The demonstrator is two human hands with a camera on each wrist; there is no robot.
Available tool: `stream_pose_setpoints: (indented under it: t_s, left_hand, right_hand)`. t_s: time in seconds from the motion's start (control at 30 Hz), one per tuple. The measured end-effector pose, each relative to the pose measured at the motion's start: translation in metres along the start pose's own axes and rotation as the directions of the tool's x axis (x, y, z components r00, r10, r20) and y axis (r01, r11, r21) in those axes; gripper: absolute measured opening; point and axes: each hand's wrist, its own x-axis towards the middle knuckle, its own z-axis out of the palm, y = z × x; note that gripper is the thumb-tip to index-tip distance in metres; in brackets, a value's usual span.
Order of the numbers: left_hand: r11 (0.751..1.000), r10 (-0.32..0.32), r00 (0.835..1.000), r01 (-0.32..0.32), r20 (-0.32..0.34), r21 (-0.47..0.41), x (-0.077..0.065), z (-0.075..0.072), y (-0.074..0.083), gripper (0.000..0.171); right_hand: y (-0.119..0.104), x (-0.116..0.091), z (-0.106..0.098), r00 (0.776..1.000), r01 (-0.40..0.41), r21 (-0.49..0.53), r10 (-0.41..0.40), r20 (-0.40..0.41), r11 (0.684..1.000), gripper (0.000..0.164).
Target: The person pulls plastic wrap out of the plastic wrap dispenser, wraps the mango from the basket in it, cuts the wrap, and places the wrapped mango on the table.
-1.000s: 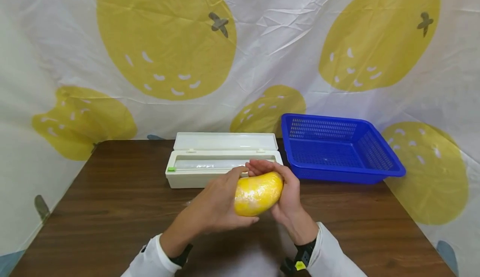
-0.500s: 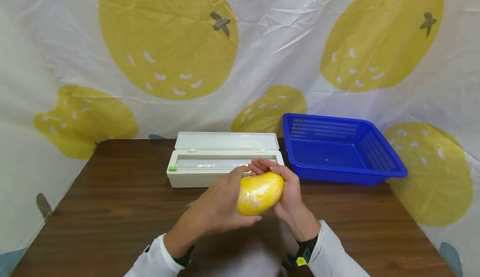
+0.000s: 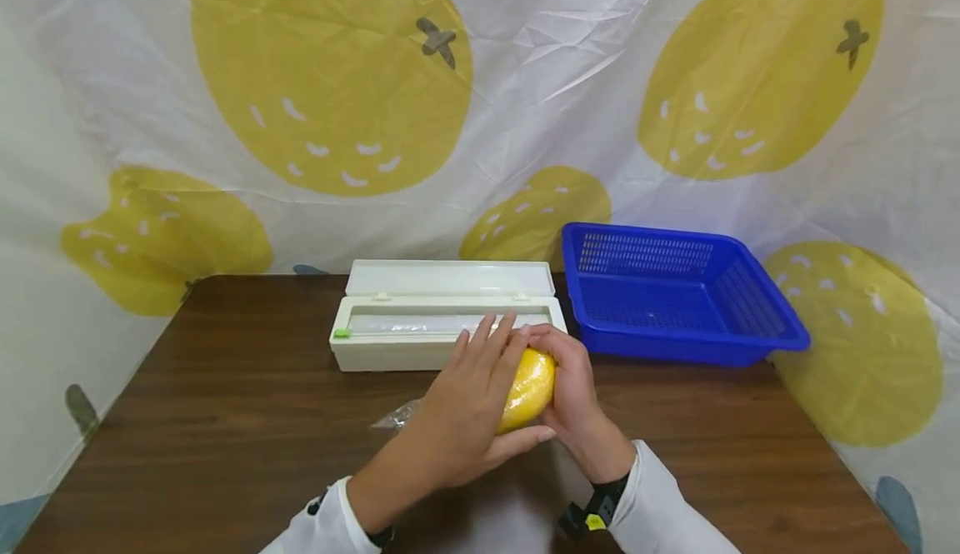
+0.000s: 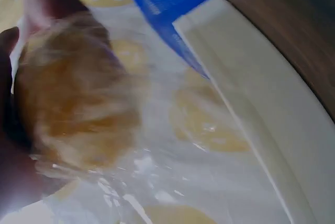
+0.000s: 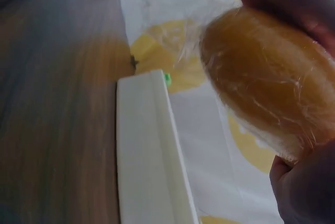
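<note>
A yellow mango (image 3: 531, 387), wrapped in clear cling film, is held above the table between both hands. My right hand (image 3: 583, 408) grips its right end with curled fingers. My left hand (image 3: 463, 412) lies along its left side, fingers straight and thumb below, covering much of it. A loose tail of cling film (image 3: 399, 414) sticks out to the left behind the left hand. In the right wrist view creased film clings to the mango (image 5: 267, 72), and a loose film end (image 5: 175, 17) hangs off it. The left wrist view shows the wrapped mango (image 4: 78, 98) blurred.
Behind the hands a white cling film box (image 3: 390, 358) stands with its lid (image 3: 450, 277) raised, a film roll (image 3: 405, 324) inside. Right of it sits a blue plastic basket (image 3: 690, 344). A fruit-print cloth (image 3: 525, 121) hangs behind the dark wooden table (image 3: 247, 421).
My left hand has straightened its fingers and slid over the mango's left side, hiding more of it. The film tail at left shows more. The right hand's fingers have curled closer round the mango.
</note>
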Motion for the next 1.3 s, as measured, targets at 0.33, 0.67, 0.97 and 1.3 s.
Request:
stream_pose_setpoints:
  t_s: [0.33,0.67,0.97,1.3]
  left_hand:
    - [1.000,0.018,0.997,-0.019,-0.073,-0.009,0.002,0.009,-0.015,0.086]
    - [0.920,0.056,0.794,-0.277,-0.605,-0.278,0.002,0.023,-0.031,0.046]
    - [0.678,-0.345,0.739,-0.230,-0.579,-0.698,-0.003,0.040,-0.030,0.030]
    - [-0.037,-0.718,0.695,-0.068,-0.021,-0.997,-0.001,0.029,-0.015,0.049]
  right_hand:
    - [-0.016,0.001,-0.009,0.995,-0.023,0.195,0.003,0.099,0.980,0.048]
    - [-0.027,-0.003,-0.010,0.989,-0.053,0.388,-0.006,0.149,0.920,0.048]
    - [-0.017,-0.007,-0.004,0.991,-0.023,0.430,-0.037,0.131,0.903,0.049]
    - [-0.009,-0.009,0.002,0.975,0.005,0.493,-0.113,0.190,0.870,0.044]
